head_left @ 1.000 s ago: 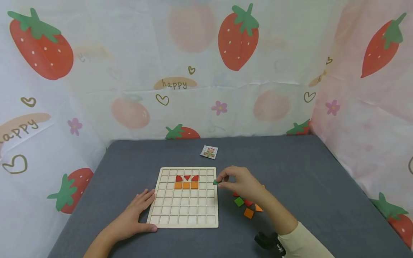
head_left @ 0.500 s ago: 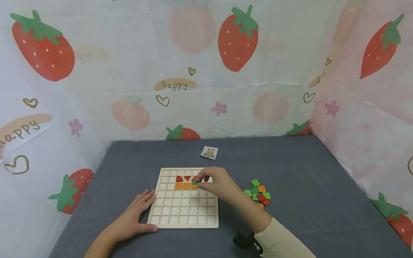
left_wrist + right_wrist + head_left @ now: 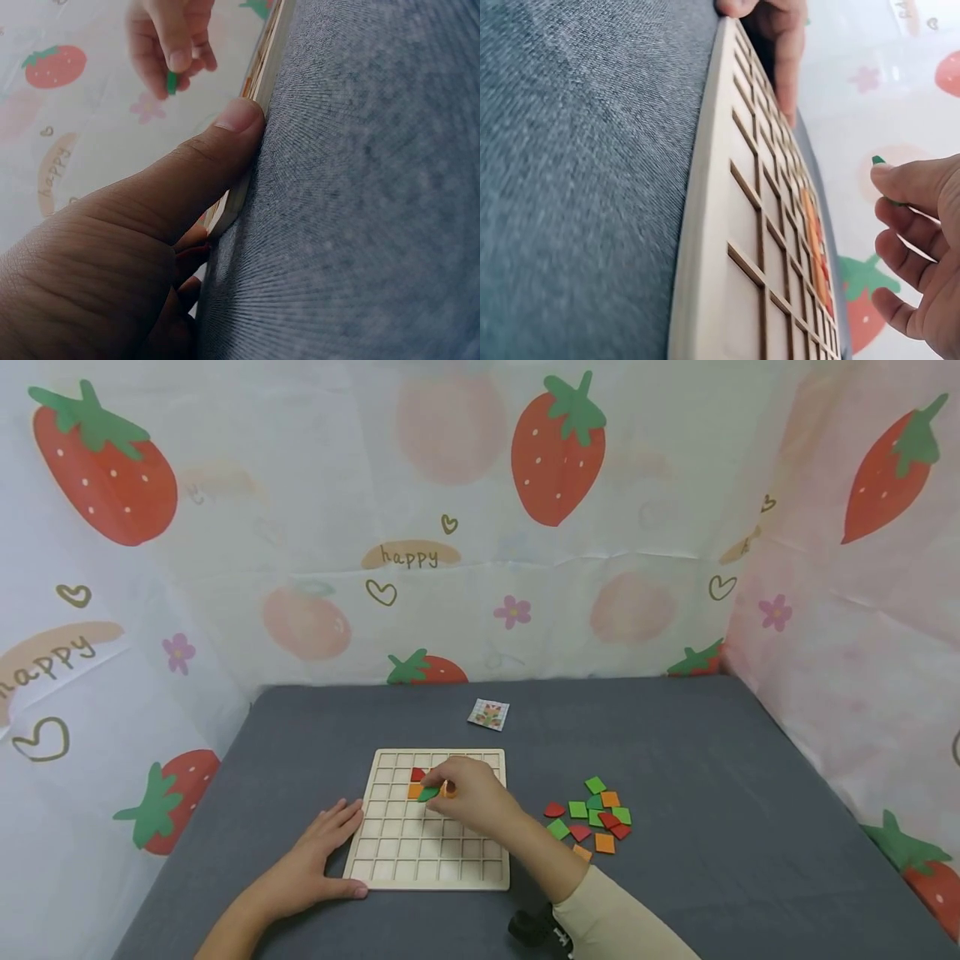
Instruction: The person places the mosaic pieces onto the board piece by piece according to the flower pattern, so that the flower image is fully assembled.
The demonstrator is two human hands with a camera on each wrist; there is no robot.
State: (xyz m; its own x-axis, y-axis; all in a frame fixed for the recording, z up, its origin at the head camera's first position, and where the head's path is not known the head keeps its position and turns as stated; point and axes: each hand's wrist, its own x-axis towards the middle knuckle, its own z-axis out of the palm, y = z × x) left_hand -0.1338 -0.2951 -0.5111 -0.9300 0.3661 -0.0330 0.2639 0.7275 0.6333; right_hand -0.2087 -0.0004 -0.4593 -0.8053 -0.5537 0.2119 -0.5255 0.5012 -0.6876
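My right hand (image 3: pixel 480 797) pinches a small green tile (image 3: pixel 428 794) between thumb and fingertips, above the wooden grid board (image 3: pixel 390 872). In the right wrist view the same green tile (image 3: pixel 879 160) shows at the fingertips, raised off the board. Red pieces and a row of orange tiles (image 3: pixel 814 236) lie in the board's cells; in the head view my right hand hides most of them, leaving a red piece (image 3: pixel 417 774) at the left in sight. My left hand (image 3: pixel 307 860) rests around the board's near left corner, fingers along the left side, thumb (image 3: pixel 238 116) against the near edge.
Loose green, orange and red tiles (image 3: pixel 596 819) lie scattered right of the board. A small pattern card (image 3: pixel 489 715) lies behind it on the dark grey tabletop (image 3: pixel 750 827). A strawberry-print curtain (image 3: pixel 315 527) stands at the back and sides.
My right hand has carried the green tile leftward, from the board's right edge to over the colored rows. The loose tiles are uncovered from under the arm. My left hand stays in place.
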